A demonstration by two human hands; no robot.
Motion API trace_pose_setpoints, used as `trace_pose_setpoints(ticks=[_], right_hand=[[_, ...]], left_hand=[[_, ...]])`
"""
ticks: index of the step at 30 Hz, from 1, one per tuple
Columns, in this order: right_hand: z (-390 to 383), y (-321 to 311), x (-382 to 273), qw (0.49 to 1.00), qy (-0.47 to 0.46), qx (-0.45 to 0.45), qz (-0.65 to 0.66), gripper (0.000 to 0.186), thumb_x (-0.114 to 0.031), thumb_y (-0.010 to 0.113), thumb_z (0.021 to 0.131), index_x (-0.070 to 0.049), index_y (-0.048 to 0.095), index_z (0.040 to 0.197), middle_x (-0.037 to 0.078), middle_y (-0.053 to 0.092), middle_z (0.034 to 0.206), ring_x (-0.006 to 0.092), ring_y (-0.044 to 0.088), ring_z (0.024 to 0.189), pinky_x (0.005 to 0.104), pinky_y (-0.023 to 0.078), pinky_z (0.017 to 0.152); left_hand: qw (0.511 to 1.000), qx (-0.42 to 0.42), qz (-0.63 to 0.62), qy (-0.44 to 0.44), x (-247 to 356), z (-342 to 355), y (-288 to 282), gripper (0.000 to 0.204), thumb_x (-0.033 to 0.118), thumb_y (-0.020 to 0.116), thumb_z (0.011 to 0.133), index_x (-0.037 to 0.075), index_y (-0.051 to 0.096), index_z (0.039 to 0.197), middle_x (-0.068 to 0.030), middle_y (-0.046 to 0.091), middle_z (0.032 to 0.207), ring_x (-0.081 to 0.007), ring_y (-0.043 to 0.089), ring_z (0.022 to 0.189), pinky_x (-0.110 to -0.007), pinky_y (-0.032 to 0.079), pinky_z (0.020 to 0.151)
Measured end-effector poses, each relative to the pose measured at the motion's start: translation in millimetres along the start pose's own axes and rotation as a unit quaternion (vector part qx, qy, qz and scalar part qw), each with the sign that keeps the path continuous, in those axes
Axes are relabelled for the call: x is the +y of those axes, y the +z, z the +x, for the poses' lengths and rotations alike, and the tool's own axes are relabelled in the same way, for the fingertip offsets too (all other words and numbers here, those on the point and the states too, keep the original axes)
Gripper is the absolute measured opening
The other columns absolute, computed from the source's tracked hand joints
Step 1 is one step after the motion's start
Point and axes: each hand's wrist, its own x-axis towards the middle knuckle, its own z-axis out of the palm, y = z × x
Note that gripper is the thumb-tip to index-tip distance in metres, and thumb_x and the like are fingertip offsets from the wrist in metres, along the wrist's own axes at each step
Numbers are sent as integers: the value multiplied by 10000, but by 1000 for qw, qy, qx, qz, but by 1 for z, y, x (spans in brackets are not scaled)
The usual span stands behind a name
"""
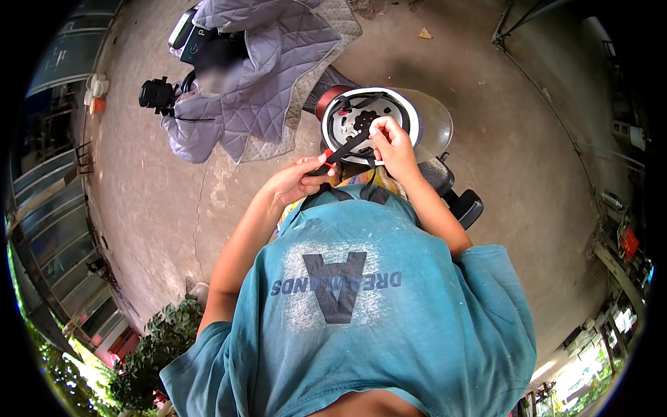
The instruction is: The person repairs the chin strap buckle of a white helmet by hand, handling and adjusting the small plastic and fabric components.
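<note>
A helmet (415,118) with a white rim lies hollow side up just in front of my body. Its inside shows white lining and a black perforated pad. From its right side sticks out a clear visor (439,124). A black strap (351,145) runs taut at a slant across the helmet's opening, between my two hands. My left hand (300,179) grips the lower left end of this strap, beside a small red buckle part (328,156). Over the helmet, my right hand (393,147) pinches the strap's upper end between thumb and fingers.
Ahead on the left stands a scooter front under a lilac quilted cover (267,76), with a black phone-holder-like device (157,94) at its side. A black padded part (465,207) is right of my lap. A leafy plant (167,340) grows at lower left, on the concrete floor (500,146).
</note>
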Motion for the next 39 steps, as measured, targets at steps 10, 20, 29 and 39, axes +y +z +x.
trace_pose_setpoints(ticks=[10,20,29,39], right_hand=[[5,-4,14,973,-39,106,202,78,-141,551,996,-66,533,987,11,507,804,85,478,652,241,423,575],[6,-10,-3,973,-15,-1,231,119,-112,626,941,-66,538,1007,41,602,885,101,531,747,236,432,721],[-1,-2,-54,978,-76,11,194,304,-25,689,882,-17,534,1144,77,658,924,158,639,841,285,499,810],[-21,22,-126,981,-149,23,123,483,20,655,899,15,432,1327,138,693,965,172,680,858,304,549,837]], left_hand=[[996,40,82,16,7,-18,-5,261,289,544,1013,31,580,1005,50,446,675,-4,314,517,-184,225,436],[989,84,32,116,1,-6,-13,179,200,602,979,59,583,1088,-48,664,1007,-25,474,646,-179,376,558],[978,88,62,178,6,8,10,193,234,608,984,71,585,1085,-22,649,989,-24,517,701,-169,412,598],[976,16,32,213,27,5,55,228,261,599,988,76,565,1115,-23,622,1035,-48,503,754,-186,397,606]])
